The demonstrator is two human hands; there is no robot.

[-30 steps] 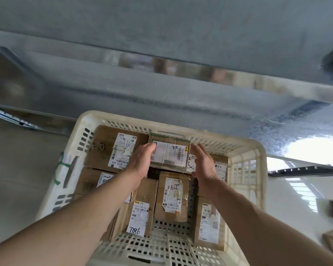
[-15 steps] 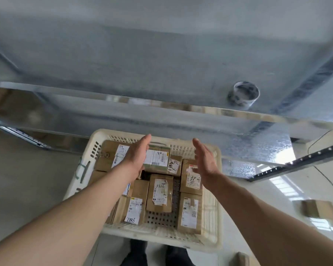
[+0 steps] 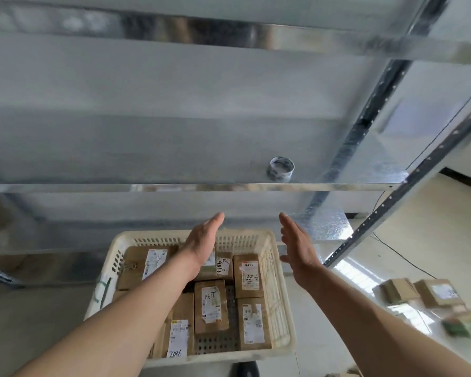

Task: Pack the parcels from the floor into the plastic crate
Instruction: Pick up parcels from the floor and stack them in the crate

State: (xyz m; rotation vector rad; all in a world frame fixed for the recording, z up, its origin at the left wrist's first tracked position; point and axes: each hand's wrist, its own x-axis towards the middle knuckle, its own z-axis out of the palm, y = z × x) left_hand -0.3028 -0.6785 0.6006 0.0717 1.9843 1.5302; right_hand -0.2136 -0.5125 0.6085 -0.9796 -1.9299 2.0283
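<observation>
Both forearms are reaching out over the plastic crate point(image 3: 279, 308), which is sitting on the floor point(image 3: 38, 322) below the camera. The crate is already holding a layer of cardboard parcels: one marked "7186" point(image 3: 178, 339) at the near left, a labelled one point(image 3: 211, 304) in the middle, two point(image 3: 252, 325) stacked along the right wall, a larger one point(image 3: 144, 265) at the far left. Bare perforated bottom is showing between them near the middle, so room is looking left for more.

Left hand point(image 3: 203, 242) is hanging flat over the far side of the crate, fingers straight, grasping nothing. Right hand point(image 3: 297, 244) is hovering just past the crate's right rim, also released, palm turned inward, empty.

Task is looking partly done: several loose parcels point(image 3: 419, 293) are lying on the floor well to the right, blurred, not yet packed. Next pick is likely calling for a turn to the right.

Farther out, a metal shelving unit point(image 3: 229, 187) is rising right behind the crate, its slanted upright point(image 3: 392, 202) standing between crate and loose parcels. A tape roll point(image 3: 280, 170) is sitting on the shelf. A thin cable point(image 3: 400, 254) is running over the floor at the right.
</observation>
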